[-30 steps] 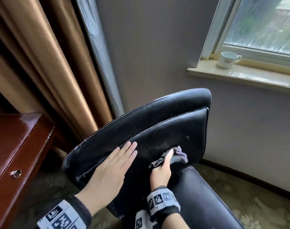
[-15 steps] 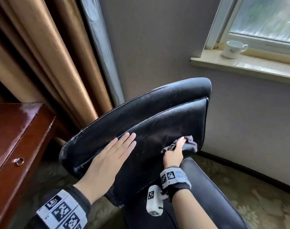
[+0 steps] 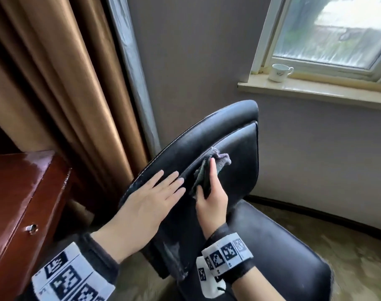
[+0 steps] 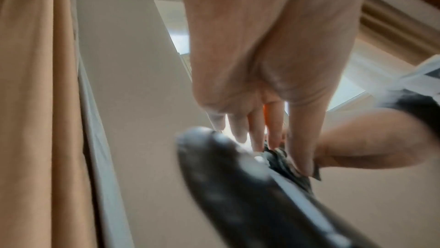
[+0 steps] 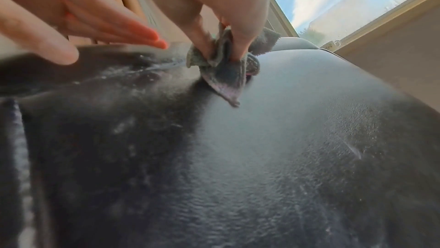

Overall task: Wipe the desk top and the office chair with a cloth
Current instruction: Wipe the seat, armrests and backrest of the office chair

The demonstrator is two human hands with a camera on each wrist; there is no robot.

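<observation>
The black leather office chair fills the middle of the head view, with its backrest (image 3: 235, 153) tilted and its seat (image 3: 276, 246) lower right. My left hand (image 3: 159, 192) lies flat with straight fingers on the backrest's left edge. Beside it, my right hand (image 3: 207, 177) grips a bunched grey cloth (image 3: 223, 159) and presses it on the seam of the back pad. In the right wrist view the fingers (image 5: 240, 41) pinch the cloth (image 5: 223, 67) against the dusty leather (image 5: 238, 158). The reddish wooden desk (image 3: 18, 181) stands at the left.
Brown curtains (image 3: 66, 83) and a grey liner hang behind the chair. A white cup (image 3: 279, 72) stands on the window sill (image 3: 315, 92) at the upper right. The desk drawer has a metal keyhole (image 3: 31, 228). Patterned carpet (image 3: 348, 246) lies under the chair.
My right hand has carried the cloth from the lower right of the back pad up and left to the seam, close to my left hand. The left hand stays flat on the backrest.
</observation>
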